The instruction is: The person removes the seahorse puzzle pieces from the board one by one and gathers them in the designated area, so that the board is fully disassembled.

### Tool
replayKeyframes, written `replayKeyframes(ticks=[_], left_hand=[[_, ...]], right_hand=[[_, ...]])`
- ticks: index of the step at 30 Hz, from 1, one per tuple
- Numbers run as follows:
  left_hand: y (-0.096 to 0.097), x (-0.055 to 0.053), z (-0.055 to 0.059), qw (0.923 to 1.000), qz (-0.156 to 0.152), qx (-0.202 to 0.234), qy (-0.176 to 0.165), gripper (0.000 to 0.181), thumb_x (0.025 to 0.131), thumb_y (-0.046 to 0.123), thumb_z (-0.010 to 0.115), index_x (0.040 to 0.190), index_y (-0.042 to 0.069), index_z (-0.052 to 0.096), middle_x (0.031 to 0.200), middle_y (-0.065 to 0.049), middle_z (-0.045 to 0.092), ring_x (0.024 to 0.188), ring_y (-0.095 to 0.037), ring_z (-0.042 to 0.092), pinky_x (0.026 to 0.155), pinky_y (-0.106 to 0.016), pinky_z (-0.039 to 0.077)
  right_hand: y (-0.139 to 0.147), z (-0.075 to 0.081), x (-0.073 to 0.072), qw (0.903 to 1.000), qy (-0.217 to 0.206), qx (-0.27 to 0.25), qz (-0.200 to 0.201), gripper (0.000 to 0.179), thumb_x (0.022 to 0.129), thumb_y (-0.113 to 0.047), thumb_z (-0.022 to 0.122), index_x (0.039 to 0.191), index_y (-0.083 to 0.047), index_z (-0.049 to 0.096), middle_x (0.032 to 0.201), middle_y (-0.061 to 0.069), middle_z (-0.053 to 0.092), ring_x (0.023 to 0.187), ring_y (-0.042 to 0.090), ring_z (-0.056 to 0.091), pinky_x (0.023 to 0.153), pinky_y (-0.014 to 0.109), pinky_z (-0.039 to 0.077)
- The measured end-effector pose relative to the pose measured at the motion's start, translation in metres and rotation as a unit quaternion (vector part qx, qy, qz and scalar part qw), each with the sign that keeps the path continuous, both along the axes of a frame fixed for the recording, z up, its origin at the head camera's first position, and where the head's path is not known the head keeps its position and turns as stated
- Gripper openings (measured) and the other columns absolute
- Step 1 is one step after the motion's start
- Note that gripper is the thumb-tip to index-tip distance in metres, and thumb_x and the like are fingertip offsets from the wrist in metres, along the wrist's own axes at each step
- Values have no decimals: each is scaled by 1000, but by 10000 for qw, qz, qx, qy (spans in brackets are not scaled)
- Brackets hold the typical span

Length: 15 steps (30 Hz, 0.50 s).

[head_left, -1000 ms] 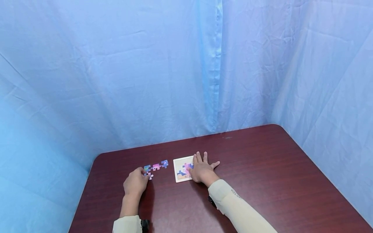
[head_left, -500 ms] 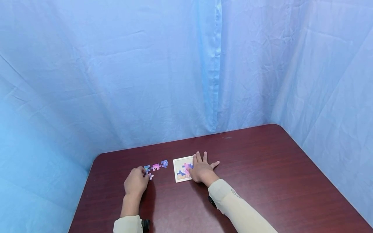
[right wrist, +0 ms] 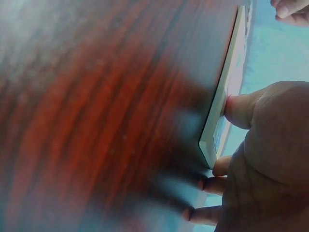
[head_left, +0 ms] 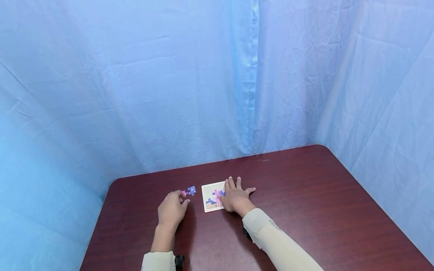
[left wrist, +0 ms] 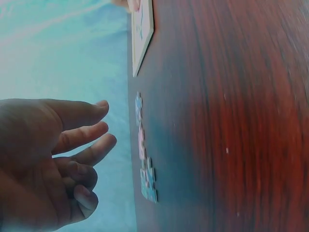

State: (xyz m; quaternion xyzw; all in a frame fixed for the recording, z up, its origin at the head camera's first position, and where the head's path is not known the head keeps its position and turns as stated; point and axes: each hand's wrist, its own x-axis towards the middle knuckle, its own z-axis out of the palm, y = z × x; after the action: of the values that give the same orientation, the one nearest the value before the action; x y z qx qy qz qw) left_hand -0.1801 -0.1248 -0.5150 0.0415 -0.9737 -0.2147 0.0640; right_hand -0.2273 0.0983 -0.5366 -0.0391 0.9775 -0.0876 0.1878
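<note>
My left hand (head_left: pixel 170 208) hovers above several loose jigsaw pieces, its fingers loosely bent and nothing between them. Peeking out past its fingertips are a pink piece (head_left: pixel 184 193) and a blue piece (head_left: pixel 191 190) with a star; the hand hides the others in the head view. From the left wrist, a pair of overlapping-looking pieces (left wrist: pixel 148 183) shows at the near end of the row. My right hand (head_left: pixel 235 197) lies spread over the right side of a pale square puzzle board (head_left: pixel 210 189), its thumb pressing on the board. Pink and blue pieces sit in the board's lower part, partly covered.
The dark red-brown wooden table (head_left: pixel 291 199) has rounded far corners. Light blue curtains (head_left: pixel 169 82) hang close behind and at both sides. Black straps show at both cuffs.
My left hand has come off the lower left pieces, risen and shifted right over the row, with its thumb and fingers parted. The right hand and the board have stayed put.
</note>
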Motion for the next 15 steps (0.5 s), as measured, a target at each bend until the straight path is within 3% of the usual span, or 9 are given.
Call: replayKeyframes(ticks=[15], left_hand=[[34, -3, -6, 9977, -596, 299, -105, 13, 92, 22, 82, 95, 12, 74, 77, 3, 66, 68, -10, 59, 63, -36, 50]], right_hand=[[0, 0, 1, 9999, 119, 57, 21, 76, 109, -52, 47, 170, -14, 21, 180, 8, 15, 167, 38, 8, 112, 88, 20]])
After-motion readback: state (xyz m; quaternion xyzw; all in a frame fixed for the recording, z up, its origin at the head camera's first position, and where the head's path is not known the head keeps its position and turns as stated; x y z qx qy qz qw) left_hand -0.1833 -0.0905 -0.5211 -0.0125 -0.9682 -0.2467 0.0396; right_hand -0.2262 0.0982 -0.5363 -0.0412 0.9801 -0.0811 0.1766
